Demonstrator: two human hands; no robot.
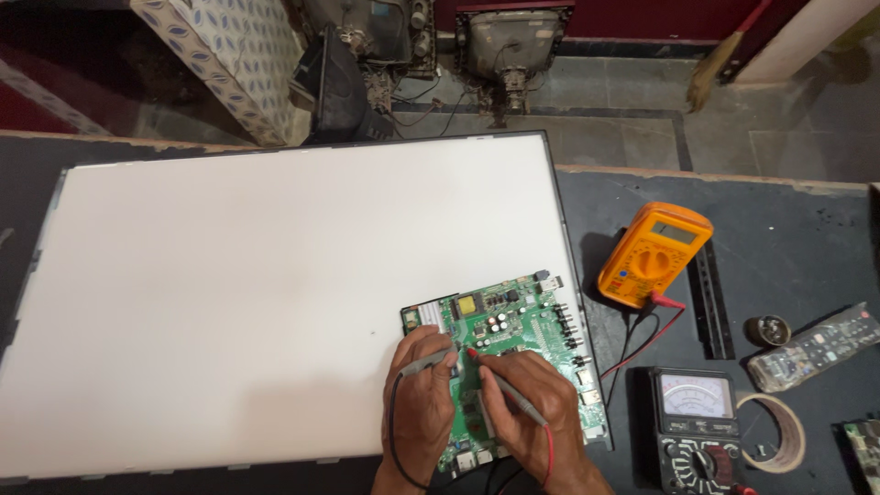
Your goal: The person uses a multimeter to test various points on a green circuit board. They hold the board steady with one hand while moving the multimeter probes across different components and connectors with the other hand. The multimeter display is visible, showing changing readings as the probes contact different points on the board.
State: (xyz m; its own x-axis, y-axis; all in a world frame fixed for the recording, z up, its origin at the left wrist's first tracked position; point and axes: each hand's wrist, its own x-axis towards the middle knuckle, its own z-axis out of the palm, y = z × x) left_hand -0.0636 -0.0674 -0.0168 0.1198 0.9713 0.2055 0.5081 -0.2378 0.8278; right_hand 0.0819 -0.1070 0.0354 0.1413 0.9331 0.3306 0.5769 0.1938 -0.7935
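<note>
Probing the green circuit board (513,357), both hands work close together over its lower half. Left hand (420,390) pinches a grey-black test probe (429,363), tip angled onto the board; its black lead (394,431) loops back past the wrist. Right hand (527,403) pinches a red-tipped probe (500,383) pen-fashion, tip set just beside the left one. A pen grip likely steadies fine contact points.

Board lies flat on a large white panel (275,293), at the panel's lower right corner, board's right edge almost flush with the panel's dark frame. Right of the board, on the dark worktop (788,238): an orange digital multimeter (653,255) propped tilted, dial facing the person, red and black leads (655,321) trailing from it toward the board. Below the orange meter, a black analog meter (697,426). Further right of the board: a tape roll (779,431), a small round metal part (767,330), a remote control (816,346).

Open room: wide bare panel left of the board; right of it, cluttered. Old tube sets (509,50) sit on the floor beyond the panel's far edge.
</note>
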